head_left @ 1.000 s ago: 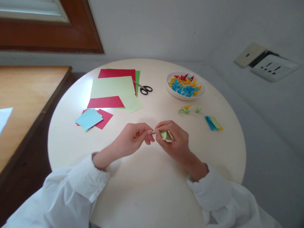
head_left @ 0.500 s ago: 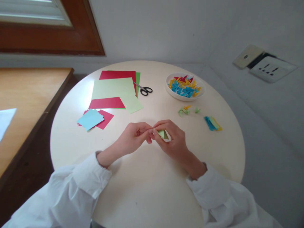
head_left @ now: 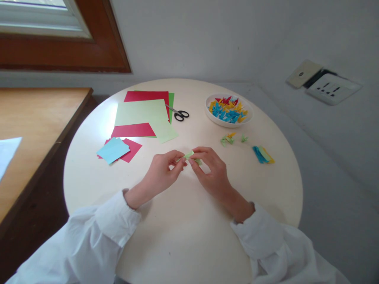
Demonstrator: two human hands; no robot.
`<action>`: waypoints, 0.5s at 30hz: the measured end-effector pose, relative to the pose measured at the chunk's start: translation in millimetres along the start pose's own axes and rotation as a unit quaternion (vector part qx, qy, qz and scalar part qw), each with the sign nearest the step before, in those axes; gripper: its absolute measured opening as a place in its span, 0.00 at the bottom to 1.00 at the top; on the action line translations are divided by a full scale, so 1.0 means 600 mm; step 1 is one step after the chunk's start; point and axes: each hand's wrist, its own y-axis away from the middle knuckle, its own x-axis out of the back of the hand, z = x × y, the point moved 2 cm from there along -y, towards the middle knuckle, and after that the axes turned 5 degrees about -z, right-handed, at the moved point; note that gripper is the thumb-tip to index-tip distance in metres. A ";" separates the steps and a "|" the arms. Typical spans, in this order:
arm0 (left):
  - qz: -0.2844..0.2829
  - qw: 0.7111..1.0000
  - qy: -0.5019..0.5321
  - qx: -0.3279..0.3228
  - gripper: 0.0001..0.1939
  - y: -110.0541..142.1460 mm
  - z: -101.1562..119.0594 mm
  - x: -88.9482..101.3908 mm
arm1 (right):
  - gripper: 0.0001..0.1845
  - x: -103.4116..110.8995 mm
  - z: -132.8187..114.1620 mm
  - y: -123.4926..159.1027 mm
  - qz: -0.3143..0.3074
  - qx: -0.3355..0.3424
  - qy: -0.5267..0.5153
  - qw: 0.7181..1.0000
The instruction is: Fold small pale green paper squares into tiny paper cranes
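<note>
Between my fingertips, above the middle of the round table, is a small light green folded paper [head_left: 188,155]. My left hand [head_left: 166,167] pinches its left side between thumb and fingers. On its right side, my right hand [head_left: 211,169] grips it with thumb and forefinger. Parts of the paper are hidden behind the fingers, so its exact folded shape is hard to make out. To the right of my hands lie a few small green and yellow folded paper pieces [head_left: 227,139] and a separate green one [head_left: 244,138].
A white bowl [head_left: 209,114] holds blue, yellow and red folded paper cranes. Scissors [head_left: 181,115] rest beside large red and green sheets [head_left: 140,110]. Cut squares [head_left: 114,150] lie at the left, narrow folded strips [head_left: 263,154] at the right. A wooden desk [head_left: 44,114] stands left of the round table [head_left: 177,236].
The green paper has turned and shifted left between my hands, so its middle now shows between the fingertips. My fingers have moved slightly apart, and my left hand now visibly pinches one side.
</note>
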 end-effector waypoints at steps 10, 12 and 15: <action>-0.002 0.999 -0.037 0.000 0.07 0.000 0.000 -0.005 | 0.03 -0.004 -0.002 -0.001 -0.007 0.004 0.019 1.000; -0.003 0.999 -0.050 -0.005 0.07 0.000 0.001 -0.005 | 0.04 -0.005 -0.002 -0.001 -0.008 0.004 0.022 1.000; -0.005 0.999 -0.049 -0.005 0.07 0.000 0.001 -0.007 | 0.04 -0.005 -0.002 -0.001 -0.010 0.002 0.026 1.000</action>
